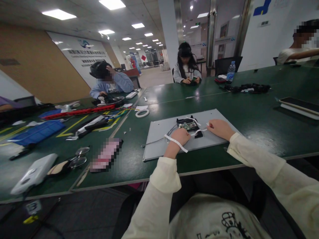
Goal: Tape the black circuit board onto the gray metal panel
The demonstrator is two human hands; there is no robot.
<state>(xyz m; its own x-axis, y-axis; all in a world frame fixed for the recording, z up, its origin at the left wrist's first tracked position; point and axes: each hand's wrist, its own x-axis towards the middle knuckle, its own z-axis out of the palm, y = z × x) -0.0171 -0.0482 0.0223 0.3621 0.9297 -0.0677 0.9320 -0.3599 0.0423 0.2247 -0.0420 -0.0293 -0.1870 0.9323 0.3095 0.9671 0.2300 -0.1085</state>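
A grey board (157, 136) lies at the table's near edge. On it rests a black plastic frame (198, 134) with a green circuit board (189, 126), and grey cables run out to the left. My right hand (220, 128) is closed, pinching one end of a narrow white strip (203, 130). This strip stretches left across the frame to my left hand (179, 137), whose curled fingers are at its other end. A second white strip (177, 143) lies across the back of my left hand. Another short white strip lies over the frame's far side.
Left of the board lie a pink phone (107, 155), eyeglasses (79, 157), a white device (35, 174) and a blue tray (37, 132). A white tape roll (142, 113) sits beyond. Phones (300, 105) lie at right, a water bottle (231, 72) farther back. Other people sit around the table.
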